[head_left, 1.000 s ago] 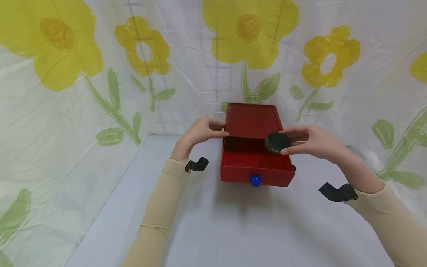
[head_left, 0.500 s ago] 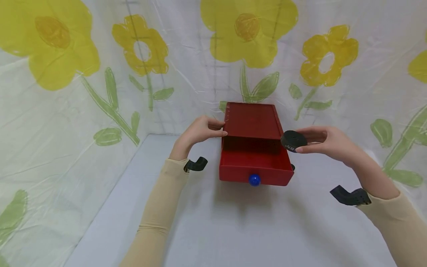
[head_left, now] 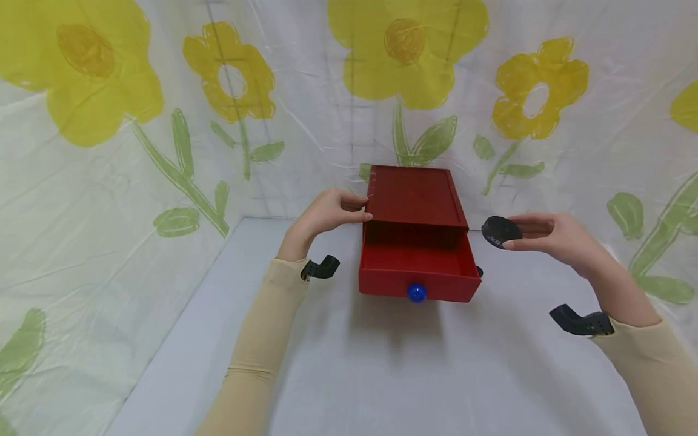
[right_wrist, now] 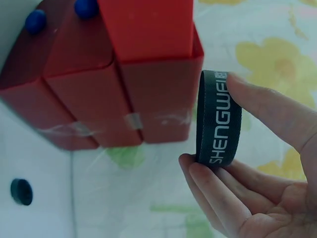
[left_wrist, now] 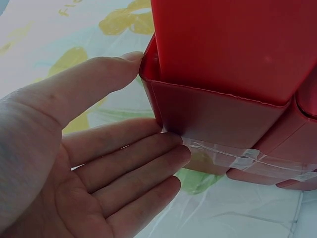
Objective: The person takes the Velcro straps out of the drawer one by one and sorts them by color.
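A black roll of woven strap with white lettering (right_wrist: 220, 119) is pinched between the thumb and fingers of my right hand (head_left: 567, 239), held in the air right of the red drawer cabinet (head_left: 414, 194). The cabinet's top drawer (head_left: 417, 284), with a blue knob (head_left: 417, 293), is pulled out; its visible floor is bare. My left hand (head_left: 329, 213) reaches to the cabinet's left side. In the left wrist view its thumb tip (left_wrist: 132, 56) meets the cabinet edge, and the fairly straight fingers (left_wrist: 143, 153) lie against the side.
Below the top unit are more red drawers with blue knobs (right_wrist: 35, 22), joined by clear tape (left_wrist: 242, 157). Another small black round thing (right_wrist: 22, 192) lies on the white table (head_left: 349, 375), right of the cabinet. A flower-print curtain (head_left: 305, 91) hangs behind.
My right hand has carried the black roll from above the pulled-out drawer to the right, past the cabinet's side. The left hand and the drawer stay where they were.
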The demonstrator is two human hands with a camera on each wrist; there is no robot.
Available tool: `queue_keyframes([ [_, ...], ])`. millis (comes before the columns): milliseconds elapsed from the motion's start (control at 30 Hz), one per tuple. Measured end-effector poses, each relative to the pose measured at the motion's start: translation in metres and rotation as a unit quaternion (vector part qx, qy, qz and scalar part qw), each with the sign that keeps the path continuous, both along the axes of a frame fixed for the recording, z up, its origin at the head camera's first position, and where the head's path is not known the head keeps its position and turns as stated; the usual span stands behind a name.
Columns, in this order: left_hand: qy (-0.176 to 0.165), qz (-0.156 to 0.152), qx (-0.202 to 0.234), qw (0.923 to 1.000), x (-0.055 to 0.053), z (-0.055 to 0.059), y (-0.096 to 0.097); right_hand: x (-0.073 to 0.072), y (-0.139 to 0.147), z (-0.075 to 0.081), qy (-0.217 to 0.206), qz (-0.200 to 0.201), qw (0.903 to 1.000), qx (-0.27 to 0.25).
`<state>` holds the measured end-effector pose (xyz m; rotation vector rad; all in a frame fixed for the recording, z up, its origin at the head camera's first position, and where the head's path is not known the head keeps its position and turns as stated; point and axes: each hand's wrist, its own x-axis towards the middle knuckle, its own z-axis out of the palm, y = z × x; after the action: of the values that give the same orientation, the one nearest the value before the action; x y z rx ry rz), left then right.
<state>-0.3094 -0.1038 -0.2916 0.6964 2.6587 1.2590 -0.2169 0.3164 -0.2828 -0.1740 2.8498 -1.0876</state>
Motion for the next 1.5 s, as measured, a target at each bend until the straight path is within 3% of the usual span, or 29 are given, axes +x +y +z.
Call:
queue_keyframes([
  [667,-0.003,0.0,0.004,1.0,0.001,0.001,0.0,-0.025,0.028,-0.041,-0.07,-0.039,0.9968,0.004],
  [1233,-0.004,-0.004,0.004,1.0,0.002,0.002,0.0,-0.042,0.042,-0.082,-0.062,-0.039,0.9969,-0.026],
  [1500,-0.003,-0.001,0.005,1.0,0.001,0.002,0.001,-0.044,0.05,-0.099,-0.084,-0.056,0.9949,-0.01],
])
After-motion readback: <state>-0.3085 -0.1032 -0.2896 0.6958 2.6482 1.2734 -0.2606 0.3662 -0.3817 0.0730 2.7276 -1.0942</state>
